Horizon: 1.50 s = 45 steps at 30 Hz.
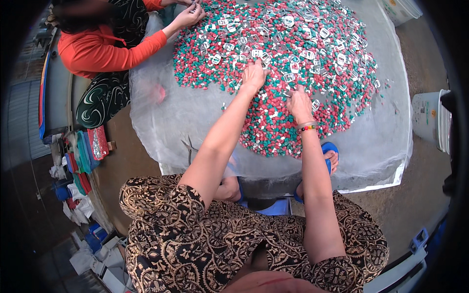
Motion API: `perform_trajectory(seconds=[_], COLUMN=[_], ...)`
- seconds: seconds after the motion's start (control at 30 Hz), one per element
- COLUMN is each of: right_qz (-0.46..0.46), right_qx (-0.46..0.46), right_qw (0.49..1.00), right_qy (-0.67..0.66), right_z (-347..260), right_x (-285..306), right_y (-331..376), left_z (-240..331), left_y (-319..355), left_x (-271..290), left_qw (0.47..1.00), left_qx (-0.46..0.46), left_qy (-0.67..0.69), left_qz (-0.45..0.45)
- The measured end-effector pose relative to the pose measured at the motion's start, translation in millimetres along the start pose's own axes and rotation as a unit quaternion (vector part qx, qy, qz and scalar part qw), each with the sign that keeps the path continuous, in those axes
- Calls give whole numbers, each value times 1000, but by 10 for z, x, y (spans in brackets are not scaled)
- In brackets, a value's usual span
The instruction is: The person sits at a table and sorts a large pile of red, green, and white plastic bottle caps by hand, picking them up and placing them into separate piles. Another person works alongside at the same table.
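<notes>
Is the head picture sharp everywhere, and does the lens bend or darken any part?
Head view: the pile and both hands, left and right, are sharp in soft, even light; the sheet edges bow from fisheye; the corners go black; the co-worker at upper left looks slightly soft.

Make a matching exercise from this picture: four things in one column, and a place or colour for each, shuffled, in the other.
Things:
1. left hand
2. right hand
3. bucket
4. co-worker's sleeve

Places or colours:
A. orange, at the upper left
B. on the bare floor, right of the sheet
C. bead bracelet on its wrist, on the near part of the pile of small pieces
D. resting further in on the pile, near the white pieces

Pairs: 1-D, 2-C, 3-B, 4-A
</notes>
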State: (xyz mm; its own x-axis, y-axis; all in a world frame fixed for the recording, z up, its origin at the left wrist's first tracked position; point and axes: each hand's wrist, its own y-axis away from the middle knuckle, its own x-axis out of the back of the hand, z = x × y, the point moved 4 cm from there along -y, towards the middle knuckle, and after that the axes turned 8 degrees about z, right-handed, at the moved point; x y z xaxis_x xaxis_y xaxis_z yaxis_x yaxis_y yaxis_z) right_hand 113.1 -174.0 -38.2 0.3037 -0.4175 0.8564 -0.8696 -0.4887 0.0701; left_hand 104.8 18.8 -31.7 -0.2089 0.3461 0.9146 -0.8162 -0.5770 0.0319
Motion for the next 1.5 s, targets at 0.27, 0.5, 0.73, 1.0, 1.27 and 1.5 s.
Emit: perform_trajectory(seconds=[0.27,0.5,0.73,1.0,1.27,1.5], right_qz=[-24,-73,-43,-3,33,64], right_qx=[-235,-237,-273,-216,-252,-297], right_qw=[778,656,503,454,470,324], right_qy=[-582,-713,-818,-865,-845,-896], right_z=[284,147,328,831,1154,1008], right_x=[146,305,311,663,471,375], right_y=[281,443,556,647,581,533], left_z=[128,197,355,168,-64,-17], left_y=[652,761,862,793,396,554], left_x=[232,634,783,890,180,68], left_qw=[974,980,922,565,952,985], left_qx=[-74,-86,-63,161,84,-50], left_qy=[190,162,350,784,275,159], left_qz=[-96,-77,-154,-202,-105,-39])
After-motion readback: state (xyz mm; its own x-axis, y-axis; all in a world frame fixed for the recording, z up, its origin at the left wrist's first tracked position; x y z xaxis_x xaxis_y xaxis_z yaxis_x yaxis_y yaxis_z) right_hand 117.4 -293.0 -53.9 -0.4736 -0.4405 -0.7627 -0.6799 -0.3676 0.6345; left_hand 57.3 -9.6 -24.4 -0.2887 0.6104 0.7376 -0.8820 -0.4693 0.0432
